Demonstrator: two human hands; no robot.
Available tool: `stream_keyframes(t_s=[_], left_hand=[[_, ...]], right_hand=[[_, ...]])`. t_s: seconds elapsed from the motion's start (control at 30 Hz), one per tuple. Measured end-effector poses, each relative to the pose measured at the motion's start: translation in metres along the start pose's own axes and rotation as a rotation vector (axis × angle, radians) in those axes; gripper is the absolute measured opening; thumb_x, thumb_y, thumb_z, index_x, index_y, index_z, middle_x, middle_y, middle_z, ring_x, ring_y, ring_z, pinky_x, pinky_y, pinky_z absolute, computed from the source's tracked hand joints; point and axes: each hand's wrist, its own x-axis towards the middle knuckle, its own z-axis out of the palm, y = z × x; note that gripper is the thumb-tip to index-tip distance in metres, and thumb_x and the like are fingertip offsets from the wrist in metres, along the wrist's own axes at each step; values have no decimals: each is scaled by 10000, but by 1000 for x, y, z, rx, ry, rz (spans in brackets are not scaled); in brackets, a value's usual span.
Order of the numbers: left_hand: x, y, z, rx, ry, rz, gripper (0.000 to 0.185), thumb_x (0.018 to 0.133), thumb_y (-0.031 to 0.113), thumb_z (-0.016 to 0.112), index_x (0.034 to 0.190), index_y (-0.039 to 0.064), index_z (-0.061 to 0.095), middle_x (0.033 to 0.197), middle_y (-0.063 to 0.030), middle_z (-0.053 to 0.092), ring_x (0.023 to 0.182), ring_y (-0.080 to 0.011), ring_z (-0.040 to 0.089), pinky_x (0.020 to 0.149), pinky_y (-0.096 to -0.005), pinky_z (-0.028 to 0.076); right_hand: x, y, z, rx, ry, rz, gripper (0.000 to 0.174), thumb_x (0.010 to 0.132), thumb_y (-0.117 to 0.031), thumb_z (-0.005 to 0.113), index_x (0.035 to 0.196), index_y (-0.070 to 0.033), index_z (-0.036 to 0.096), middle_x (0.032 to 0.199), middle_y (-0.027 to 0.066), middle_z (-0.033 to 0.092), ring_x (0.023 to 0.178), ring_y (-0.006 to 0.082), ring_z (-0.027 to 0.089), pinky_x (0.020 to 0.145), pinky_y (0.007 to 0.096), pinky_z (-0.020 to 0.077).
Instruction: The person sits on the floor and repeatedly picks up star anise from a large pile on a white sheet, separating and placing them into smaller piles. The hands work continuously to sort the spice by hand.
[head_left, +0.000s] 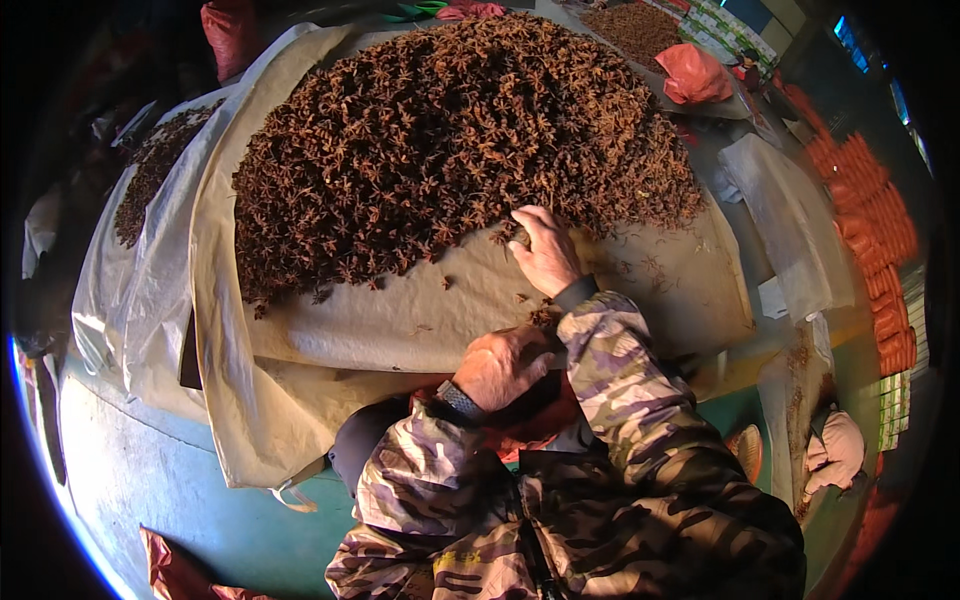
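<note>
A broad heap of dried star anise (450, 142) covers most of a cloth-lined table (360, 322) in front of me. My right hand (547, 255) is at the heap's near edge, thumb and fingers curved around a small brownish patch. Whether it grips a pod there is unclear. Nearer to me, my left hand (501, 367) is curled at the table's front edge, a metal-banded watch (461, 401) on its wrist. Its fingertips are hidden. A small clump of star anise (541, 315) lies just beyond it. Below that hand, red material (525, 431) shows at the edge.
Pale sheeting (225, 420) hangs over the table's left side. A second spread of star anise (161, 169) lies farther left. A red bag (694, 73) sits at the back right, and stacked orange-red sacks (862, 202) line the right. Another person (834, 450) bends at the lower right.
</note>
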Motion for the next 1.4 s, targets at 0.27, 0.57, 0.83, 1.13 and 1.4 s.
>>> stream_keyframes(t_s=[0.27,0.57,0.83,1.13,1.4], left_hand=[[-3,-13,2,116,179,-91,251,906,239,719,1066,48,688,915,-207,722,863,-397,705,760,-464,560],[-5,-24,3,211,269,-136,222,899,244,706,1016,60,666,866,-210,712,840,-415,696,728,-495,552],[-4,-29,3,216,291,-113,214,894,225,701,1031,64,669,872,-215,710,850,-417,696,744,-494,558],[2,-26,6,186,271,-139,201,891,226,708,1002,66,660,874,-193,714,851,-403,698,744,-489,557],[-4,-26,0,227,260,-197,236,891,228,721,1047,58,675,913,-177,732,871,-376,714,763,-455,567]], right_hand=[[-23,-4,4,-24,-117,-148,260,829,-89,706,1081,-30,687,1158,130,654,1131,346,564,1018,444,460],[-29,-23,-5,-105,-98,-86,196,817,-153,758,986,-65,713,1056,105,654,1035,327,587,936,447,482],[-20,-26,23,-325,-193,-187,107,875,-160,616,848,-57,618,976,120,610,1004,333,562,897,462,454],[-57,-6,-46,-350,-267,60,136,916,-84,537,949,10,631,1062,196,641,1055,356,606,927,501,478],[-62,39,-59,-392,-133,169,143,935,-170,635,986,-43,596,994,190,643,925,394,644,800,502,523]])
